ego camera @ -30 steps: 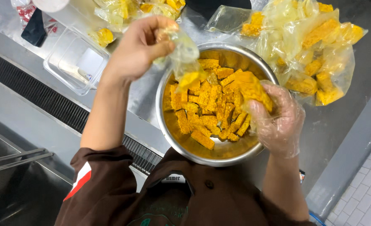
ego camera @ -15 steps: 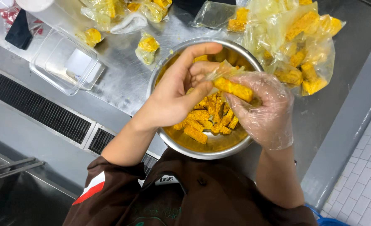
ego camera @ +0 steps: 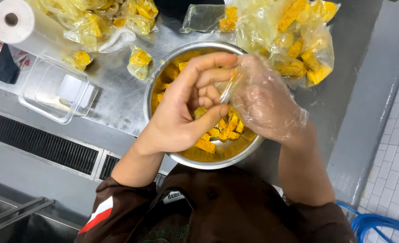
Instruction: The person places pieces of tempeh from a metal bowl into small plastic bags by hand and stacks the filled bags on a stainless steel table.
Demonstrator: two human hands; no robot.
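Both hands meet over the steel bowl of orange-yellow food pieces on the worktop. The bare left hand curls, fingertips pinching a thin clear plastic film at the gloved right hand, whose grip I cannot tell. A clear plastic tub sits left of the bowl, filled bags beyond it.
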